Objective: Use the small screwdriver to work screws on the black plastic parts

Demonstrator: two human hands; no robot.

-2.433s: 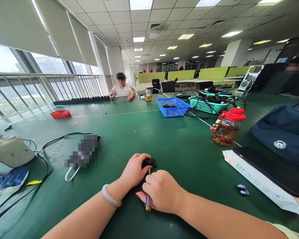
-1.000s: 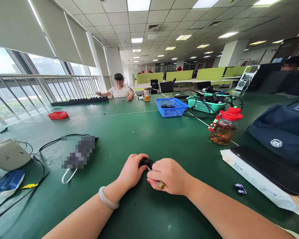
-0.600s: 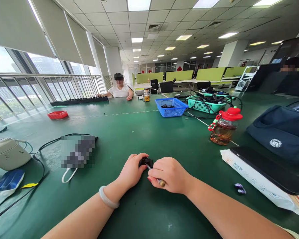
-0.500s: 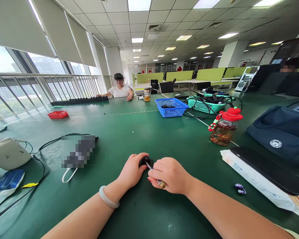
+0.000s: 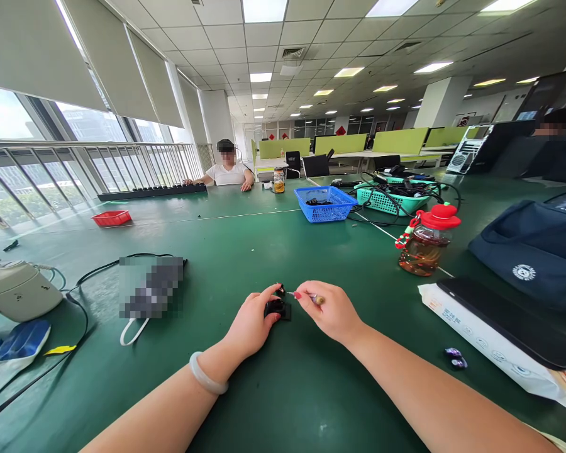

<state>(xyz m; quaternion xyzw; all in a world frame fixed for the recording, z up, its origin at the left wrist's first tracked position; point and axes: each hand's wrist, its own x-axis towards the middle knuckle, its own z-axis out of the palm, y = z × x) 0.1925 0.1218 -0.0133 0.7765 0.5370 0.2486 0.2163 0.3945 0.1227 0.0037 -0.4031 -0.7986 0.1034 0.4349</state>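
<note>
Pinching a small black part (image 5: 277, 307) between thumb and fingers of the left hand (image 5: 249, 324), just above a green tabletop (image 5: 264, 402) below the center of the view, and clasping a slim screwdriver (image 5: 317, 299) in the curled right hand (image 5: 331, 309) at 3 o'clock from it, with the shaft pointing left toward a tiny dark piece (image 5: 280, 290) by the left index finger; whether touching, impossible to tell. Around the hands, with 12 o'clock straight ahead: past two purple-wrapped pieces (image 5: 458, 363) between 3 and 4 o'clock, to a red-lidded bottle (image 5: 424, 251) between 2 and 3, a red tray (image 5: 112, 219) at 10, a blue basket (image 5: 325, 212) at 1, a turquoise basket (image 5: 391, 202) heaped with black cables at 2, and, farthest off, a seated person (image 5: 229, 175) in white at 11.
</note>
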